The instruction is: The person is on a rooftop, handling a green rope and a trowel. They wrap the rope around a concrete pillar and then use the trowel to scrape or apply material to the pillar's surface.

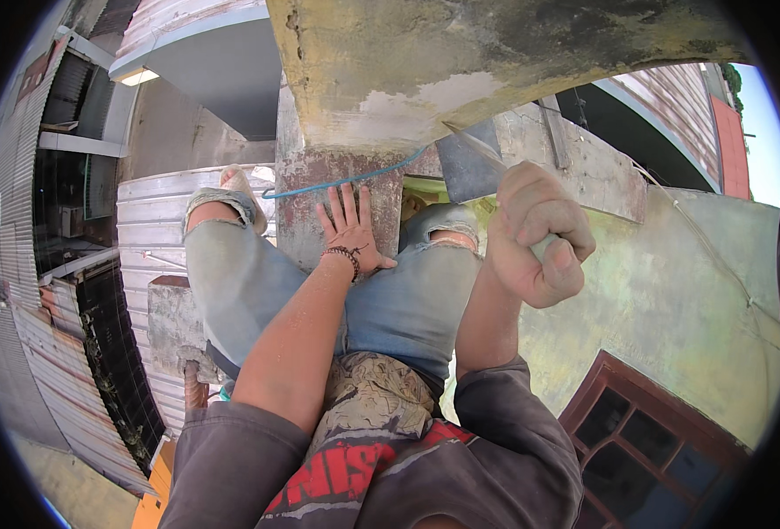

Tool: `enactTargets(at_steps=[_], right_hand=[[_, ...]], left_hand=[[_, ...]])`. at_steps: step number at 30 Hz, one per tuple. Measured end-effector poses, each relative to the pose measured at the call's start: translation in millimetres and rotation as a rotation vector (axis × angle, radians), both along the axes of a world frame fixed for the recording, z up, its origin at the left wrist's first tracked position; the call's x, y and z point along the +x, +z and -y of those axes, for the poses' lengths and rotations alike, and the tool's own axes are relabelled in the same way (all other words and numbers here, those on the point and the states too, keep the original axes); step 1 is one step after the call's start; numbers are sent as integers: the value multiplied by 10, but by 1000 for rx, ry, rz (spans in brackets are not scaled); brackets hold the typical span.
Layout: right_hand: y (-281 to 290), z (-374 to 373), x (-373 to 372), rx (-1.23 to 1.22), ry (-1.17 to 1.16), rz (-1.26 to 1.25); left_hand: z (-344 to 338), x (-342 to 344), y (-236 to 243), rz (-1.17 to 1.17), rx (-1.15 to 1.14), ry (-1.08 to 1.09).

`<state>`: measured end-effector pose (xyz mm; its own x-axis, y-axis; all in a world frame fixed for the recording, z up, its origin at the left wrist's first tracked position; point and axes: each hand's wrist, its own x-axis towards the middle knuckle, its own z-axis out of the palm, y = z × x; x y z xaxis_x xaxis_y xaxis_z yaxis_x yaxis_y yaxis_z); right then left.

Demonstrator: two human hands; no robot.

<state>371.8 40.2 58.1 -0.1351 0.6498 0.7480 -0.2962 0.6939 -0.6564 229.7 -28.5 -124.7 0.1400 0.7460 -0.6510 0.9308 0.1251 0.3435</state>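
Note:
My left hand point(352, 234) lies flat with fingers spread on the worn, reddish-grey top of a concrete beam point(297, 216) between my legs. Closed in a fist, my right hand point(540, 234) grips a flat-bladed scraper point(478, 145); its pale handle end shows between the fingers. The thin blade points up and left, its tip at the lower edge of a stained yellow-grey concrete slab point(390, 62). Whether the tip presses into the slab, I cannot tell. A whitish bare patch point(425, 101) marks the slab near the tip.
A blue cord point(346, 183) crosses the beam just beyond my left fingertips. My jean-clad legs straddle the beam. Corrugated metal roofing point(148, 229) lies lower on the left. To the right are a greenish wall point(637, 291), a cable point(716, 256) and a brown-framed window point(646, 441).

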Motion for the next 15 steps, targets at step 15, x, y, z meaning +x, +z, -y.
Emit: enactTargets(at_steps=[15], right_hand=[[371, 100, 61, 27, 16, 76]], left_hand=[[-14, 14, 46, -7, -36, 16]])
